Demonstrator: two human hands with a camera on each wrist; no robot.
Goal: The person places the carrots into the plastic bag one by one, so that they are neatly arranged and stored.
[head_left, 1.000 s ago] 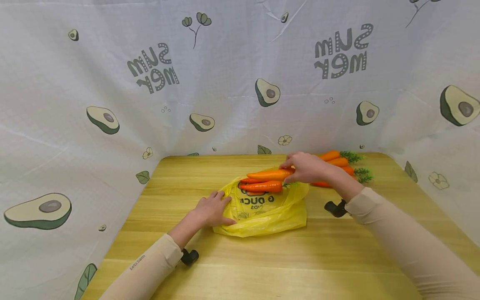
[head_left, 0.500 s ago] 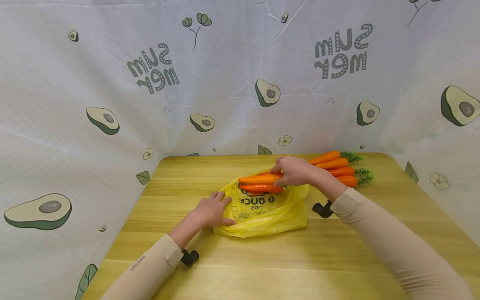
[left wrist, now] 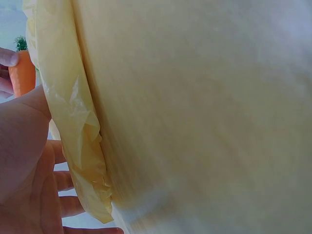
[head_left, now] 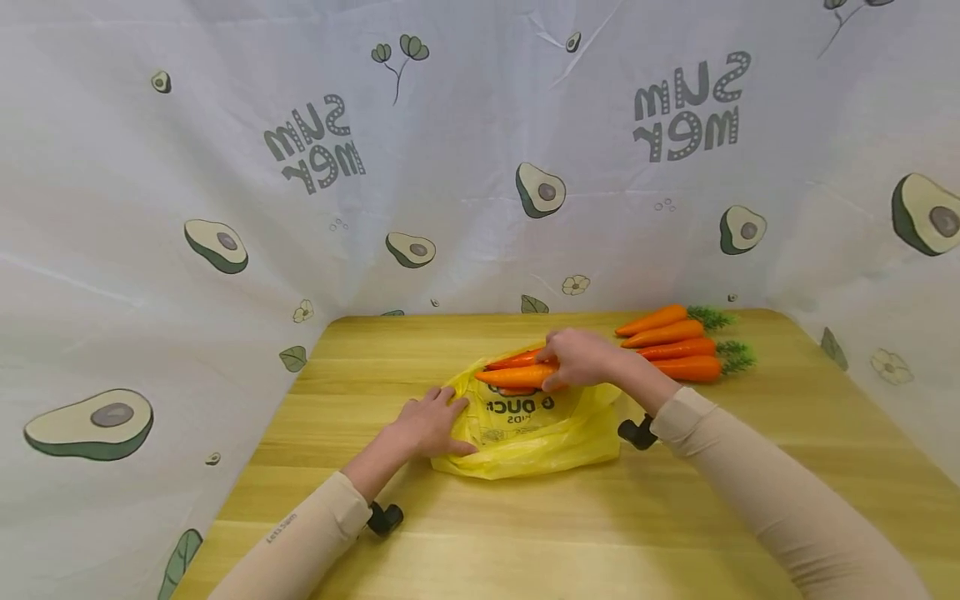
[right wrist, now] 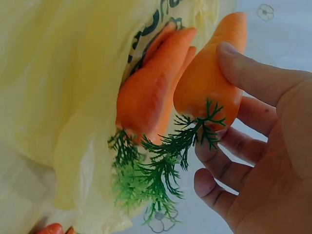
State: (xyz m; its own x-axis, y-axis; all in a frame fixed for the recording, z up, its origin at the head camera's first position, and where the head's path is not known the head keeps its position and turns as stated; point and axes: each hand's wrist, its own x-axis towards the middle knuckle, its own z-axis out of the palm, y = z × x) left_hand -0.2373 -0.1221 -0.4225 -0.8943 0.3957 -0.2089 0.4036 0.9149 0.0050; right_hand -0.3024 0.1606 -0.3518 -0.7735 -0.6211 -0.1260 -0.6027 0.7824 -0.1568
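In the head view a yellow plastic bag (head_left: 540, 458) with dark lettering lies flattened on the table, its mouth partly spread. My left hand (head_left: 431, 425) rests against the bag's left end with fingers extended and thumb along the near edge; in the left wrist view the fingers (left wrist: 68, 206) look fairly straight beside the plastic. Over the bag, my right hand (head_left: 577, 358) pinches an orange carrot (right wrist: 207, 87) near its leafy end, thumb on one side and fingers on the other. Redder carrots (right wrist: 153, 87) lie on the bag alongside it, partly covered in the head view.
Several carrots (head_left: 675, 333) with green tops lie in a row at the table's back right. The wooden table (head_left: 525, 542) extends toward me. Behind it hangs a white avocado-print cloth (head_left: 465, 167), which also covers both sides.
My right hand has moved left and nearer to me, bringing the carrot down over the near side of the other carrots. My left hand stays at the bag's left end.
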